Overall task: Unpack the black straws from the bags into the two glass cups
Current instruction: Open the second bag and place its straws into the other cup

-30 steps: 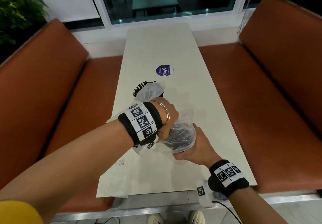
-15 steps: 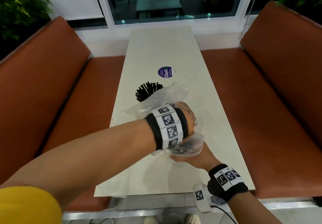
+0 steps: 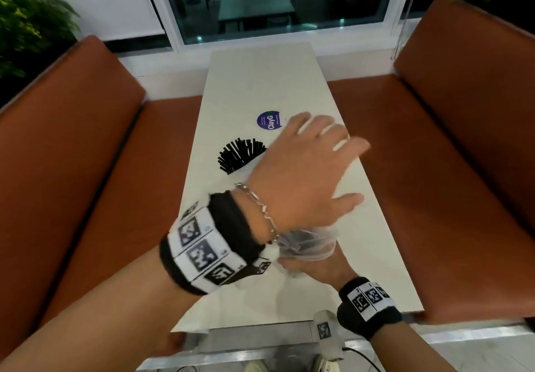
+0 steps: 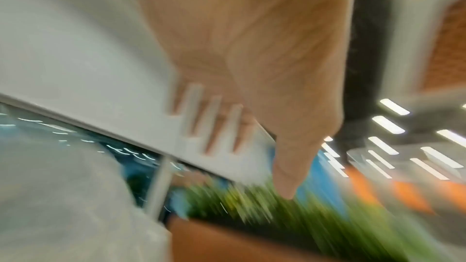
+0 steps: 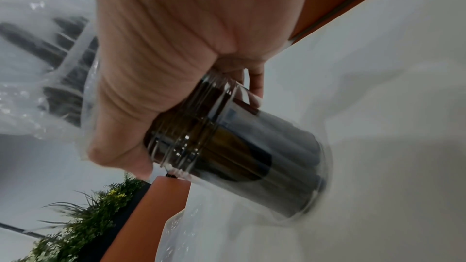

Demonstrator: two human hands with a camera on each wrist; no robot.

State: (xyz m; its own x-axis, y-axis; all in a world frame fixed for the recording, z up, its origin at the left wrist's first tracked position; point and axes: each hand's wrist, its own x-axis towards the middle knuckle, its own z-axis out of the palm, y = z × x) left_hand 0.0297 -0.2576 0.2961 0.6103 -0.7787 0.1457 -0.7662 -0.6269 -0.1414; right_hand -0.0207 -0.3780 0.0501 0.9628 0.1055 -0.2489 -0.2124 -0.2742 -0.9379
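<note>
My right hand grips a glass cup packed with black straws, near the table's front edge. A clear plastic bag still covers the straws' upper ends; the right wrist view shows the bag bunched above my fist. My left hand hovers above and beyond it, fingers spread, holding nothing. In the blurred left wrist view the left hand is also empty. Farther back, a fan of black straws stands up; its cup is mostly hidden behind my left hand.
The long white table runs away from me towards a window. A round purple sticker lies on it past the straws. Brown-orange benches flank it left and right. A loose clear bag lies at the near left corner.
My left hand has let go of the bag, lifted and swung forward with fingers spread. My right hand keeps its hold on the cup near the front edge.
</note>
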